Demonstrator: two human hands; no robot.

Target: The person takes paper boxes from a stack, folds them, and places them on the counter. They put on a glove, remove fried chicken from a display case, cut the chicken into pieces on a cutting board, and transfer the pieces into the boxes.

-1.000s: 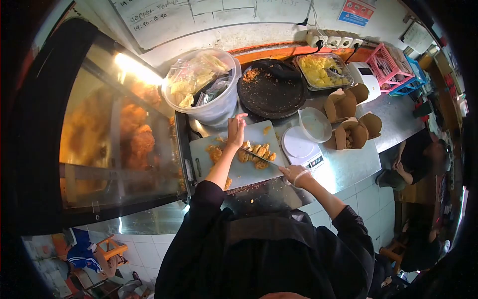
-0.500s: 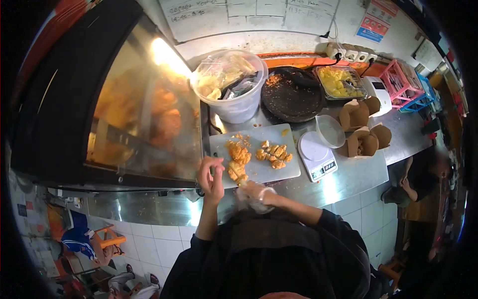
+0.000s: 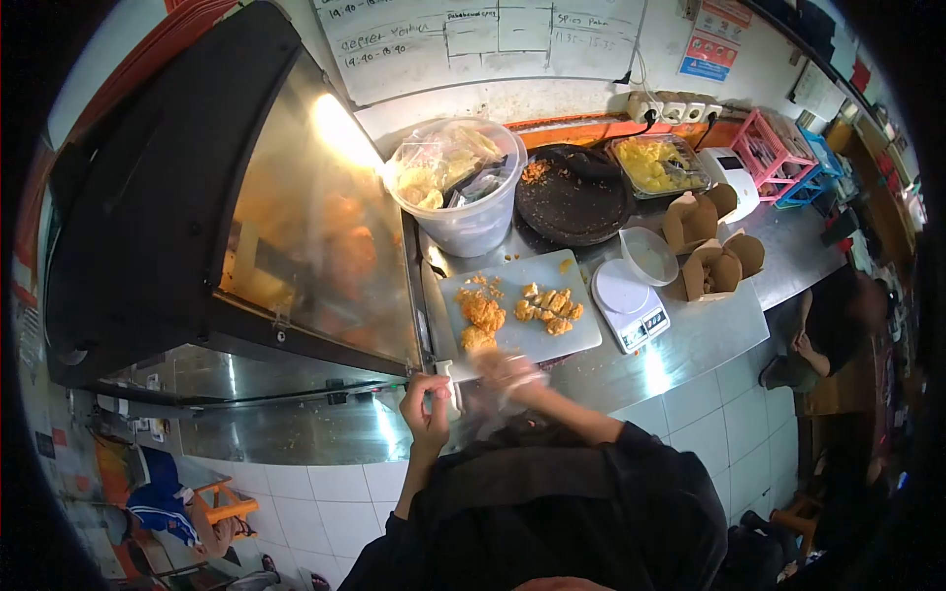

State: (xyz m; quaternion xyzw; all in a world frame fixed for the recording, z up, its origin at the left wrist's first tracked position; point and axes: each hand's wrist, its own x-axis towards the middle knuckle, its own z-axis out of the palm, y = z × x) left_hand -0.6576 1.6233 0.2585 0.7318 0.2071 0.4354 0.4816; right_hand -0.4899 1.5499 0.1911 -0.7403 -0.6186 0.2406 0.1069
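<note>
Your left hand (image 3: 427, 409) keeps a partly open grip, its fingers loosely curled, just beside the pale-handled knife (image 3: 450, 386) near the left edge of the pale grey rectangular cutting board (image 3: 517, 271); you can't tell whether they touch. On the board's left half lies golden-brown, craggy fried chicken (image 3: 483, 312). Over the near edge, by the chicken's near end, your right hand (image 3: 508, 372) in clear plastic is blurred, its grip impossible to tell. Chopped, pale-centred chicken pieces (image 3: 552, 307) fill the right half.
</note>
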